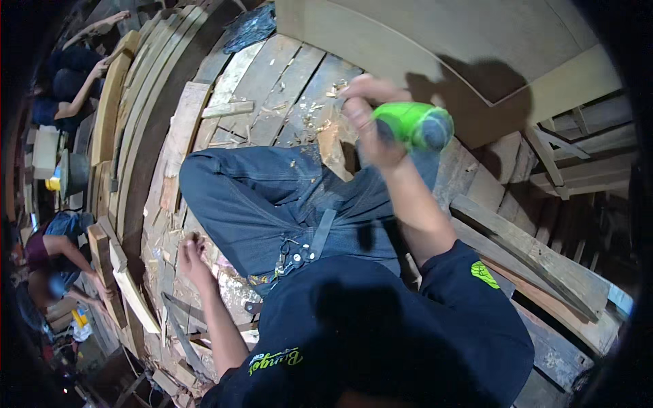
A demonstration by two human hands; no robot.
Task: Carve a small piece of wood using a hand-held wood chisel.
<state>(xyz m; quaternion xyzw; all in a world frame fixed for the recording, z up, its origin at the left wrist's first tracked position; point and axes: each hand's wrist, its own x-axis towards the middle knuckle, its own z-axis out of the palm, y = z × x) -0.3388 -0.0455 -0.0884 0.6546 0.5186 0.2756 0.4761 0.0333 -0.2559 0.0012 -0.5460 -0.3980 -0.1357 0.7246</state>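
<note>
Weathered planks (272, 88) spread beyond the right hand, strewn with wood chips (320, 112); a short offcut (228, 109) lies left of it. A pale curved board (476, 47) arches farther out. Left of the left hand, stacked curved planks (139, 88) and two other people (51, 262) working. Loose beams (537, 262) lie right of the right arm

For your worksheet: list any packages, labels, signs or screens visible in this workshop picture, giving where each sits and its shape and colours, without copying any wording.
Sleeve emblem: on the person's right shirt sleeve, small rounded patch, yellow-green on black.
Shirt lettering: on the black shirt's left side, a curved strip of yellow-green print.
Yellow container: far left edge beside a co-worker, small and blocky; too small to tell more.
No signs or screens show.
</note>
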